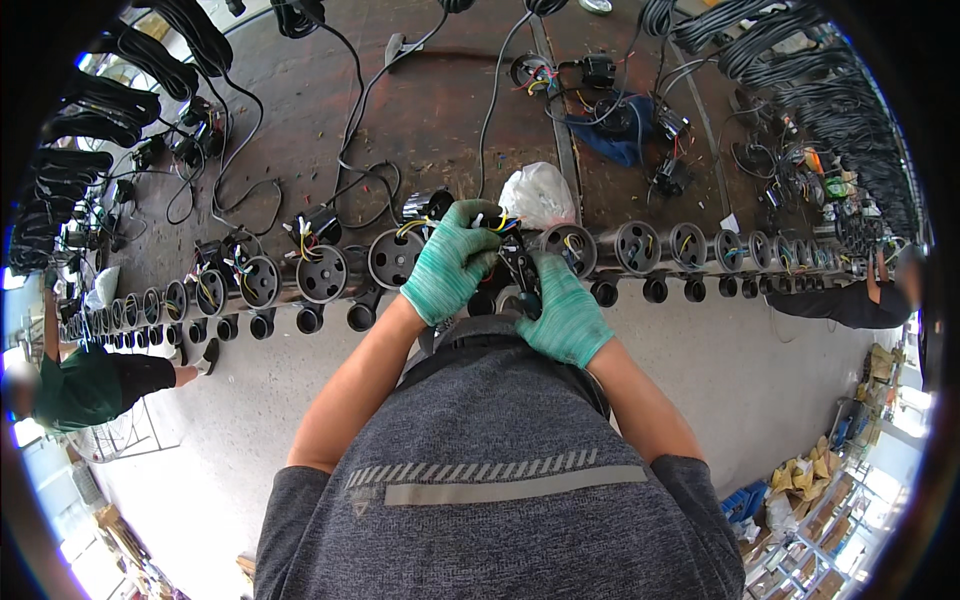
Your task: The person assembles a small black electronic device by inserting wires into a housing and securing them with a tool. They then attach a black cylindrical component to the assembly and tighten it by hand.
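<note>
Both of my hands wear green knit gloves and meet at the near edge of the workbench. My left hand point(455, 262) is closed, its fingers pinching thin wires point(507, 222), with yellow and white among them. My right hand point(568, 315) is wrapped round a pair of black-handled pliers point(519, 264). The jaws of the pliers are up at the wires, but whether they bite on one is too small to tell. Just left of the hands sits a round black housing point(395, 258), and to their right another round housing point(570, 249) with wires inside.
A row of similar round housings point(638, 247) lines the bench edge both ways. Behind my hands lies a white plastic bag point(537, 196). A hammer point(398, 50), a blue cloth point(622, 130) and coiled black cables point(745, 40) are farther back. One person point(90, 385) stands left, another point(850, 300) right.
</note>
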Available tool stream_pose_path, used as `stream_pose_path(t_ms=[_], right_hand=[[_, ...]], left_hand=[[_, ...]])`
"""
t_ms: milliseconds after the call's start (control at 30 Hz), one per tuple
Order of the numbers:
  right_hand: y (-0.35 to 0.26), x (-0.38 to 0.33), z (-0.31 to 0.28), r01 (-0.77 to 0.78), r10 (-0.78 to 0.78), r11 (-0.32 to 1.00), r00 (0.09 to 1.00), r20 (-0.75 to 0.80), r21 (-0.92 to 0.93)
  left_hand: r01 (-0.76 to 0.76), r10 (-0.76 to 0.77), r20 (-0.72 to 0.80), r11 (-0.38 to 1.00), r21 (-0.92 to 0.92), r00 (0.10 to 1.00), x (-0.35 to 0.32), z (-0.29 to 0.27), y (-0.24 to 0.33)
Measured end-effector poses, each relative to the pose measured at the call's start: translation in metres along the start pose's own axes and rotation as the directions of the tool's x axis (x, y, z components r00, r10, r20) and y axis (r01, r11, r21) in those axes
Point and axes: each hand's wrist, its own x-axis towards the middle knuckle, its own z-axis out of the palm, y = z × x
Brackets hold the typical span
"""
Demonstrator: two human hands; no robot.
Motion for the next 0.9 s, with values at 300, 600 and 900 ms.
stream_pose_path(t_ms=[300,600,900], right_hand=[[0.001,0.009,0.008,-0.028,0.03,0.992,0.999,0.017,-0.126],[-0.012,-0.004,-0.032,0.026,-0.032,0.982,0.999,0.032,0.189],[0.087,0.013,-0.105,-0.24,0.061,0.878,0.914,-0.4,-0.415]], left_hand=[[-0.115,0.117,-0.018,0.99,0.077,0.993,-0.001,0.001,-0.009],[-0.118,0.116,0.026,0.991,0.069,0.993,0.002,-0.002,-0.009],[-0.13,0.13,-0.007,0.99,-0.045,0.991,0.001,-0.002,-0.005]])
